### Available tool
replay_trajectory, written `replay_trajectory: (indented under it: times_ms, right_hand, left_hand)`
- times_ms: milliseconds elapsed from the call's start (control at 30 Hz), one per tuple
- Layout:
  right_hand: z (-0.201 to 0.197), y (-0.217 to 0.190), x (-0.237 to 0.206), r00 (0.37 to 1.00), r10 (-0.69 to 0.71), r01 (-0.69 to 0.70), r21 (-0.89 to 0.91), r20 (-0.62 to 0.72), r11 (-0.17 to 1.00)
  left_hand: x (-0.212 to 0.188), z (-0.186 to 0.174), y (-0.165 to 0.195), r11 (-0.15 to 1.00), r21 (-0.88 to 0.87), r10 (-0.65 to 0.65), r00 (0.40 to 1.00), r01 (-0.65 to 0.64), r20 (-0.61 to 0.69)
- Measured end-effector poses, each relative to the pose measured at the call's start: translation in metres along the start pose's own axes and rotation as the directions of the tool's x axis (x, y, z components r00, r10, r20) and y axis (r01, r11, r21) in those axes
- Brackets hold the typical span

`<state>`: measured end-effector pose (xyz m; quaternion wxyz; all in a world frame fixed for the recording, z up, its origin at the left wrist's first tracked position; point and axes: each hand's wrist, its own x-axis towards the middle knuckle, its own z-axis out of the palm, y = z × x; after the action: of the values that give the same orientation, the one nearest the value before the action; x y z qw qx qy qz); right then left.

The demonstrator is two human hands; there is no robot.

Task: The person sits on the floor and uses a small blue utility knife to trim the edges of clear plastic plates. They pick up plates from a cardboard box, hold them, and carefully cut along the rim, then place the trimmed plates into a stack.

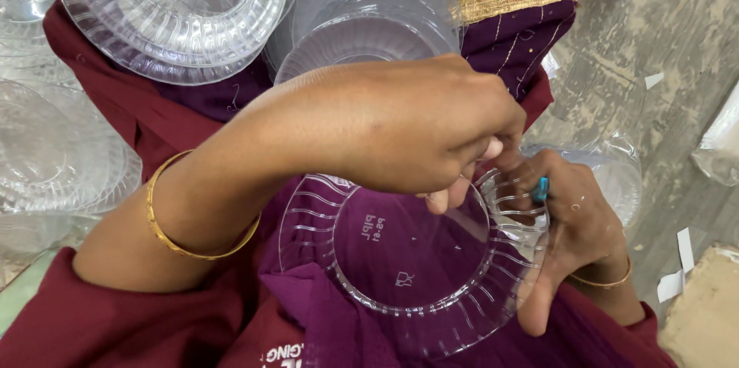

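Note:
A clear ribbed plastic plate (400, 268) lies upside down over my lap on purple cloth. My left hand (400, 125) reaches across it from the left, its fingers pinched together at the plate's right rim. My right hand (573, 222) grips that same rim from the right side, thumb underneath, with a small teal object (541, 189) showing between its fingers. The two hands touch each other at the rim. What the left fingertips pinch is hidden. A gold bangle (192, 218) circles my left wrist.
Stacks of clear plastic plates (177, 6) crowd the top and left of the view, with another stack (369, 10) at top centre. More clear plastic (616, 168) lies behind my right hand. Paper scraps (670, 283) dot the grey floor (662, 21) at right.

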<state>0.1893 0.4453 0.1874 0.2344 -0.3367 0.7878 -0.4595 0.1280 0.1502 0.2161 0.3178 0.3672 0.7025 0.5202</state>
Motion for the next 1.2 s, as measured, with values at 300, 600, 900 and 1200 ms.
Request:
replay_trajectory:
  times_ms: [300, 600, 900, 1200]
  right_hand:
    - [0.005, 0.008, -0.01, 0.986, -0.168, 0.161, -0.213, -0.016, 0.964]
    - [0.013, 0.007, -0.016, 0.979, -0.201, 0.182, -0.297, -0.035, 0.938]
    - [0.014, 0.019, -0.014, 0.935, -0.354, 0.333, -0.284, -0.023, 0.899]
    - [0.016, 0.011, -0.024, 0.991, -0.112, 0.085, -0.291, -0.079, 0.953]
  left_hand:
    - [-0.006, 0.006, 0.0, 1.0, 0.02, 0.014, 1.0, -0.014, -0.018]
    - [-0.013, 0.012, -0.005, 0.998, 0.013, 0.064, 0.997, -0.063, -0.051]
    - [-0.015, 0.011, -0.008, 0.997, 0.006, 0.081, 0.996, -0.081, -0.039]
    - [-0.02, 0.01, -0.005, 0.996, 0.003, 0.089, 0.992, -0.089, -0.095]
